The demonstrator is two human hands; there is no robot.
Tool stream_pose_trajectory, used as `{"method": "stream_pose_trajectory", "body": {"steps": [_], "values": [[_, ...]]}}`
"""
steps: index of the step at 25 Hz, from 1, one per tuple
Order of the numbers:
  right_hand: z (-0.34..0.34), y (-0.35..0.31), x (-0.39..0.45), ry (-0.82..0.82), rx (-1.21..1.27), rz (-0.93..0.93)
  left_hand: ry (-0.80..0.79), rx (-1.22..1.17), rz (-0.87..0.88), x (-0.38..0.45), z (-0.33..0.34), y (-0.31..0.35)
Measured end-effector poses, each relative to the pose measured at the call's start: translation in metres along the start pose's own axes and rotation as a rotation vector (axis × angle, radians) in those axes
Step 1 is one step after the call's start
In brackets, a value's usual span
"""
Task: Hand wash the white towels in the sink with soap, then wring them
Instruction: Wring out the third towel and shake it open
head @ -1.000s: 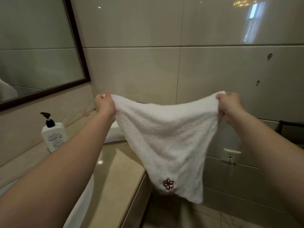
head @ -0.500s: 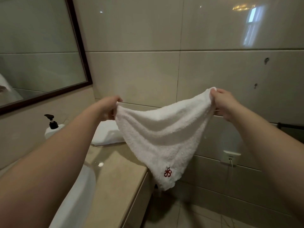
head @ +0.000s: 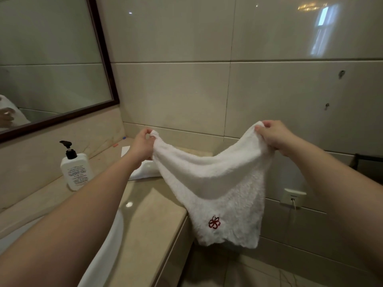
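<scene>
White towel (head: 215,183) with red flower emblem stretched mid-frame, left hand (head: 143,146) grip pinching one corner, right hand (head: 273,136) grip pinching the other, soap pump bottle (head: 75,169) on desk (head: 145,220) at left

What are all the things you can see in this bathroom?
Towel: one, white with a red flower mark, held up past the counter's end.
Folded towel: one, white, on the counter behind the left hand.
Soap bottle: one, white with a black pump, on the counter by the wall.
Sink: one, white, lower left.
Counter: one, beige.
Mirror: one, dark frame, upper left.
Wall socket: one, white, low on the right wall.
Left hand: pinches one towel corner.
Right hand: pinches the other corner.
</scene>
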State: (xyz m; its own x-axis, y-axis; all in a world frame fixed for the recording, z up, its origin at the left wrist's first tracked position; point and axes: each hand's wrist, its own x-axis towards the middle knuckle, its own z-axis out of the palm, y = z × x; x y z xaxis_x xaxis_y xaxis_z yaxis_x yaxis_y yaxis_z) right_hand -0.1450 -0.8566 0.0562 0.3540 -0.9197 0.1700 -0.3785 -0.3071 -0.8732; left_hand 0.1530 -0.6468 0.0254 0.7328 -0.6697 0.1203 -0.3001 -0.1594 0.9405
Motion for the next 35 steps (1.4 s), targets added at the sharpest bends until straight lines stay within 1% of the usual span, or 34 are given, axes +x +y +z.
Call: {"method": "stream_pose_trajectory", "body": {"steps": [4, 6, 7, 9, 11, 13, 16, 19, 24, 25, 27, 29, 30, 31, 33, 35], "values": [[-0.007, 0.015, 0.014, 0.175, -0.079, 0.089, 0.12, 0.081, -0.115, 0.007, 0.003, -0.001], [-0.013, 0.021, 0.019, 0.2, -0.098, 0.131, 0.151, 0.094, -0.11, 0.009, 0.004, 0.003], [-0.015, 0.024, 0.021, 0.212, -0.109, 0.135, 0.142, 0.085, -0.095, 0.011, 0.004, 0.004], [-0.02, 0.025, 0.022, 0.293, -0.115, 0.132, 0.095, 0.069, -0.054, 0.015, 0.003, 0.006], [-0.027, 0.025, 0.021, 0.394, -0.036, 0.139, 0.04, 0.078, -0.02, 0.013, 0.003, 0.01], [-0.037, 0.024, 0.019, 0.454, 0.078, 0.131, -0.029, 0.093, 0.016, 0.01, 0.009, 0.018], [-0.059, 0.023, 0.018, 0.503, 0.195, 0.103, -0.102, 0.081, 0.084, 0.006, 0.025, 0.043], [-0.086, 0.018, 0.008, 0.515, 0.167, 0.06, -0.173, 0.103, 0.115, 0.006, 0.038, 0.067], [-0.116, 0.014, -0.02, 0.477, 0.187, -0.029, -0.223, 0.112, 0.137, 0.005, 0.055, 0.077], [-0.122, 0.015, -0.024, 0.477, 0.19, -0.023, -0.261, 0.118, 0.136, 0.005, 0.059, 0.078], [-0.135, 0.017, -0.03, 0.445, 0.109, 0.013, -0.416, 0.215, 0.138, 0.006, 0.064, 0.079], [-0.148, 0.02, -0.036, 0.298, -0.05, 0.022, -0.542, 0.435, 0.16, 0.006, 0.071, 0.079], [-0.153, 0.023, -0.039, 0.196, -0.129, 0.01, -0.546, 0.534, 0.192, 0.006, 0.076, 0.079], [-0.158, 0.024, -0.044, 0.101, -0.206, -0.002, -0.52, 0.599, 0.225, 0.007, 0.08, 0.078], [-0.162, 0.028, -0.05, -0.058, -0.36, -0.034, -0.462, 0.634, 0.283, 0.009, 0.086, 0.077], [-0.165, 0.033, -0.051, -0.149, -0.537, -0.059, -0.443, 0.626, 0.319, 0.013, 0.086, 0.074]]}}
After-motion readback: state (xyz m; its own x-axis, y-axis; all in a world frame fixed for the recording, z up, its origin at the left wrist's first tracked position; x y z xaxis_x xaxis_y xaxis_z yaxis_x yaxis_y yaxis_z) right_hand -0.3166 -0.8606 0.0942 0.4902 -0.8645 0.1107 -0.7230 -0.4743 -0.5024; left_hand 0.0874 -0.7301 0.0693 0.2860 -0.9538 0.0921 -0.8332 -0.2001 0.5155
